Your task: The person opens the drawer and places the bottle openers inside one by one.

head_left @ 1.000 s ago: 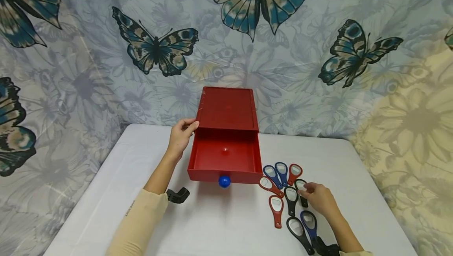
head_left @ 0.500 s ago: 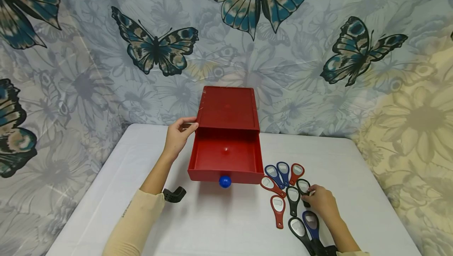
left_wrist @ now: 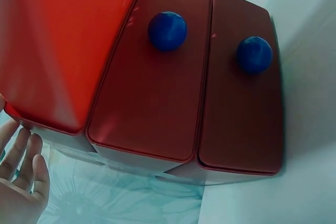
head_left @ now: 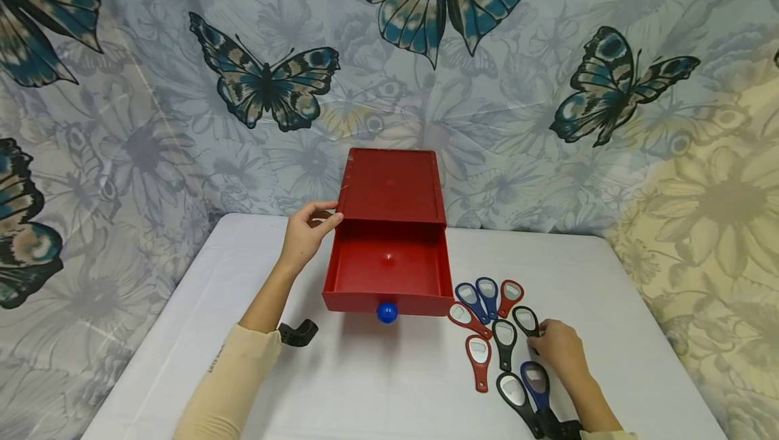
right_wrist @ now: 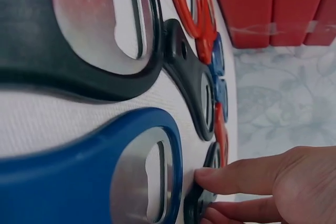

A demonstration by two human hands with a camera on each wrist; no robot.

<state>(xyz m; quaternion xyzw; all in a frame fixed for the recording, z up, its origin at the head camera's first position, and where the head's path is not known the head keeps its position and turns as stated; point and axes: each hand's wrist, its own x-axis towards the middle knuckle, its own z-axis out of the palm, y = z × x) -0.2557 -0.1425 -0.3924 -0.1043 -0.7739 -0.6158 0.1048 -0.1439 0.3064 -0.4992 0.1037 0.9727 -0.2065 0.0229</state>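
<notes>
A red cabinet with an open top drawer stands mid-table; the drawer holds nothing. At the cabinet's left front edge, my left hand touches it with thumb and fingertips; in the left wrist view, its fingers lie extended beside the wall. My right hand pinches the handle of a black bottle opener, its thumb on top in the right wrist view. Another black bottle opener lies just left of it, and a blue bottle opener lies below.
More openers lie right of the drawer: red ones, blue ones and a black one near the front. A blue knob juts from the drawer. Butterfly-printed cloth hangs behind the white table.
My right hand has shifted slightly right, and the handle of the black bottle opener has swung right with it. The left hand moved slightly left, still at the cabinet's edge.
</notes>
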